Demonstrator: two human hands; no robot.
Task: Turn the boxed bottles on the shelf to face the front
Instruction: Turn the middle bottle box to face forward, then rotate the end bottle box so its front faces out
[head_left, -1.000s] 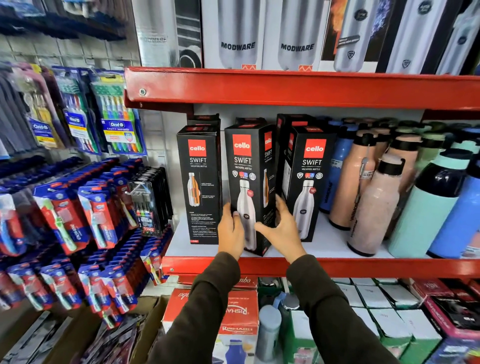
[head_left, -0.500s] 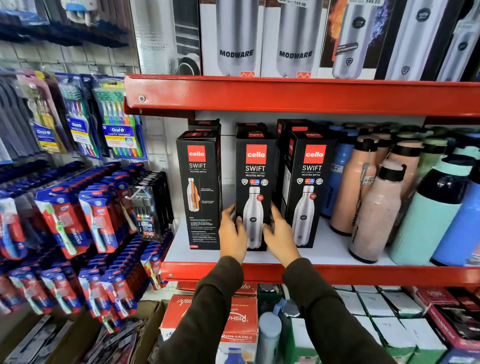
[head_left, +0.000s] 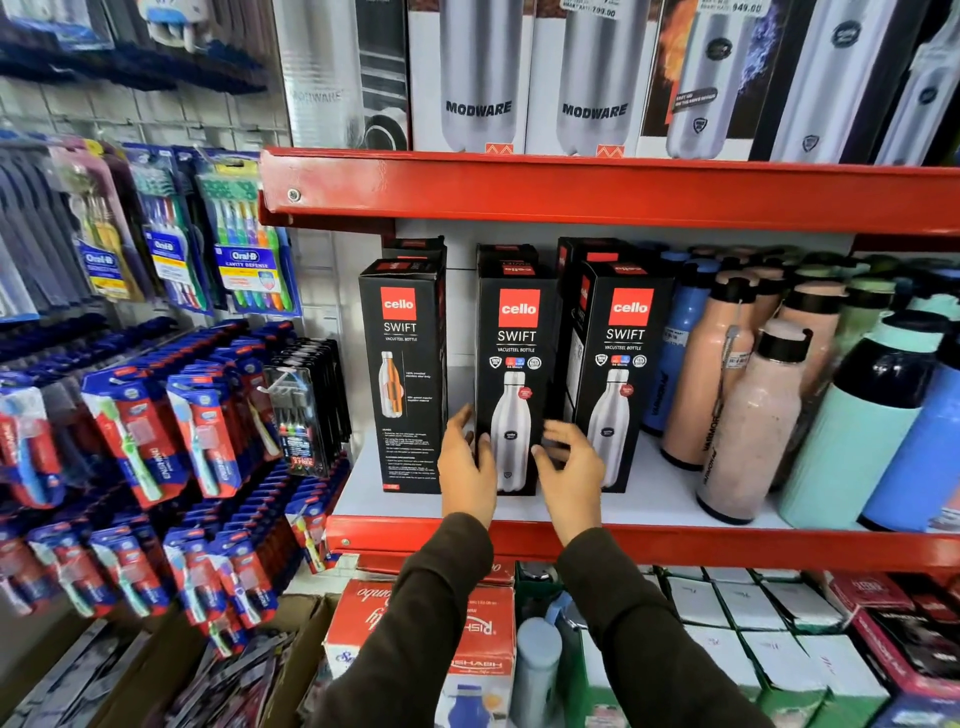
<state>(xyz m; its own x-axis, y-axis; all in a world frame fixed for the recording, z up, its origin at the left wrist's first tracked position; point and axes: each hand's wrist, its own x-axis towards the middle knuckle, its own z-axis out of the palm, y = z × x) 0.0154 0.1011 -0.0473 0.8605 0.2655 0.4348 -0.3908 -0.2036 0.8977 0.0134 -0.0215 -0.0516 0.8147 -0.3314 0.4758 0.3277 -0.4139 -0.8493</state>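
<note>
Three black Cello Swift bottle boxes stand upright on the white shelf (head_left: 660, 499). The left box (head_left: 404, 374) shows a side panel with an orange cutaway bottle. The middle box (head_left: 515, 364) and the right box (head_left: 623, 364) show their front panels with a steel bottle. My left hand (head_left: 465, 465) is at the middle box's lower left edge, fingers spread. My right hand (head_left: 569, 467) hovers in front of its lower right corner, fingers apart and slightly blurred. More black boxes stand behind the front row, mostly hidden.
Loose pink, blue and mint bottles (head_left: 748, 415) crowd the shelf's right side. Toothbrush packs (head_left: 244, 234) hang on the left wall. Modware bottle boxes (head_left: 478, 78) fill the shelf above. Red cartons (head_left: 467, 634) and white boxes sit below the red shelf edge (head_left: 727, 545).
The middle box turned from angled to front-facing and upright. Both hands have since loosened from its sides, and the right hand has drawn back a little.
</note>
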